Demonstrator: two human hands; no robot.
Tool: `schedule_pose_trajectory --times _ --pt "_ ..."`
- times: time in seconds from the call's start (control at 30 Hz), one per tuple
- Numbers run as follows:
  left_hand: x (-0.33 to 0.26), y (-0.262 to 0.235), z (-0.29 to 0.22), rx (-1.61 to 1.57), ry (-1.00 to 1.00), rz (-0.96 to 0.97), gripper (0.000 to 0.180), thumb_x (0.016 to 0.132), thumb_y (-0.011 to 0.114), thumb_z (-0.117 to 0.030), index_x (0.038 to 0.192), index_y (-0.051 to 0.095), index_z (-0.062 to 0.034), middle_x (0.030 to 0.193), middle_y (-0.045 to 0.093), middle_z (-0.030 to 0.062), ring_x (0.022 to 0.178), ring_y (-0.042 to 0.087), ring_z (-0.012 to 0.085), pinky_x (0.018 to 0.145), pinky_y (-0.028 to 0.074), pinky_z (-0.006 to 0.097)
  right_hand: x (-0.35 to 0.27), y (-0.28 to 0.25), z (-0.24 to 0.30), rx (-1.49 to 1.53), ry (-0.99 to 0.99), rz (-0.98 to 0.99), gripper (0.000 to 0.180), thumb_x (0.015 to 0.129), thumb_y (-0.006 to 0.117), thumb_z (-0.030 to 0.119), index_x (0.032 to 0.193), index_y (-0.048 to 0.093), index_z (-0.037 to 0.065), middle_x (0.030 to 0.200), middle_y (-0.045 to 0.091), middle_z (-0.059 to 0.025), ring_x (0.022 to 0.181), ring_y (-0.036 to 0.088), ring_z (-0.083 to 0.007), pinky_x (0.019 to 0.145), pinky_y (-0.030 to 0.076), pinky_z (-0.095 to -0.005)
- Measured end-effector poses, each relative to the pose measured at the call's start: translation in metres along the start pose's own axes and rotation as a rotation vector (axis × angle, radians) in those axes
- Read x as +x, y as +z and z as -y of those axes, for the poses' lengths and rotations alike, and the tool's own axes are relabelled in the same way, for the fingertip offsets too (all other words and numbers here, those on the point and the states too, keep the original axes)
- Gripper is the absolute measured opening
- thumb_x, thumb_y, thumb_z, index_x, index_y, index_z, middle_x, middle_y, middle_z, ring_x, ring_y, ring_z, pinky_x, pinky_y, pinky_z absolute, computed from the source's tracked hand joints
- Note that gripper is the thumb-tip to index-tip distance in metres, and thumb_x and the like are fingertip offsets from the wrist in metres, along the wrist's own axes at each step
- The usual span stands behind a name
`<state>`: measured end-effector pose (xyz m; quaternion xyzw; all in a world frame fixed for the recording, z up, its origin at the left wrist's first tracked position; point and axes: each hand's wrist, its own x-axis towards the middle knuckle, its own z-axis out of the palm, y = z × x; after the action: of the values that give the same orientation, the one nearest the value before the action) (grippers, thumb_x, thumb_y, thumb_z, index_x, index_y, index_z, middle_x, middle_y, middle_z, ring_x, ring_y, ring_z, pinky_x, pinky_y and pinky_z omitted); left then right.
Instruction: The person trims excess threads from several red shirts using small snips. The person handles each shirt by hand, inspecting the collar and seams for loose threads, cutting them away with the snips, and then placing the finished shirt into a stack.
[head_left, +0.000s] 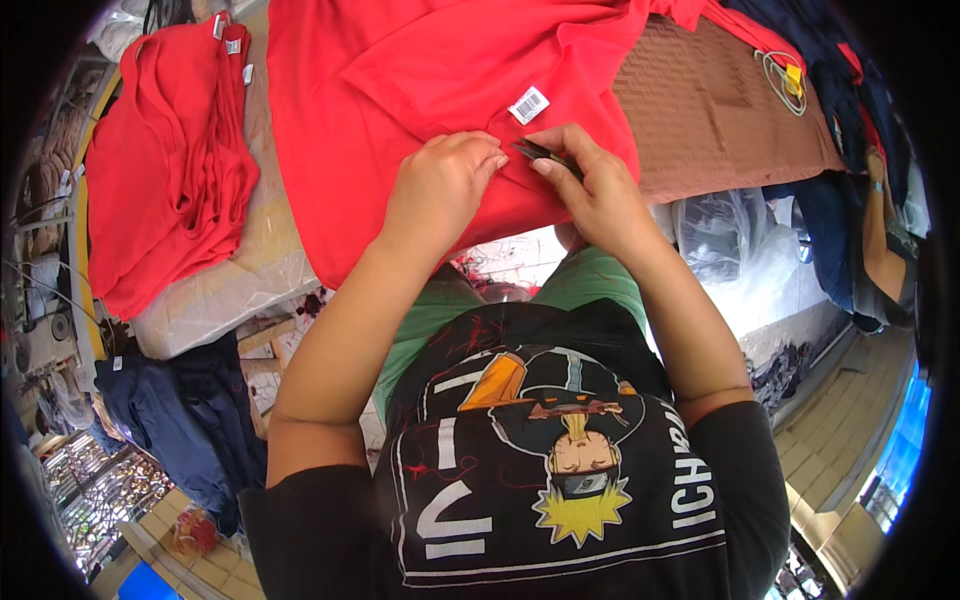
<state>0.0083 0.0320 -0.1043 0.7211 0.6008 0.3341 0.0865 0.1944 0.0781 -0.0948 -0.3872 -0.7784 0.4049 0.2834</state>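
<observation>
A large red garment (350, 120) is spread over the table in front of me and hangs over its near edge. My left hand (445, 178) is closed in a pinch on the red cloth; a thread between its fingertips would be too fine to make out. My right hand (598, 185) grips dark thread snips (540, 152), their blades pointing left toward the left fingertips, a short gap away. Just above the snips, a white barcode tag (529, 105) lies on the garment.
A pile of folded red garments (170, 170) with white tags lies at the left on a plastic-covered surface (240, 295). Dark blue clothes (190, 410) hang below it. To the right are a brown padded tabletop (720, 110), clear plastic bags (725, 240) and another person's arm (877, 220).
</observation>
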Motion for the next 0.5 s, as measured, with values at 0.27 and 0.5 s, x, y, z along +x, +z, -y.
schedule_pose_trajectory --times 0.27,0.5 --pt "0.0099 -0.0106 0.0046 -0.271 -0.314 0.147 0.017 0.093 0.059 -0.016 0.095 0.064 -0.0005 0.090 0.071 0.0114 0.080 0.069 0.0185 0.073 0.054 0.030 -0.0024 0.0001 0.0077 -0.062 -0.009 0.002 0.016 0.090 0.059 0.012 0.103 0.060 0.002 0.098 0.067 -0.0156 0.092 0.065 -0.0321 0.077 0.050 -0.0378" --pt "0.0076 -0.0075 0.0088 -0.343 -0.310 0.111 0.017 0.095 0.056 -0.015 0.097 0.062 0.0006 0.086 0.071 0.0085 0.078 0.068 0.0142 0.072 0.053 0.028 0.0000 0.0072 0.0089 -0.229 -0.073 -0.012 0.016 0.089 0.059 0.015 0.103 0.060 0.006 0.097 0.062 -0.0126 0.085 0.063 -0.0336 0.071 0.050 -0.0413"
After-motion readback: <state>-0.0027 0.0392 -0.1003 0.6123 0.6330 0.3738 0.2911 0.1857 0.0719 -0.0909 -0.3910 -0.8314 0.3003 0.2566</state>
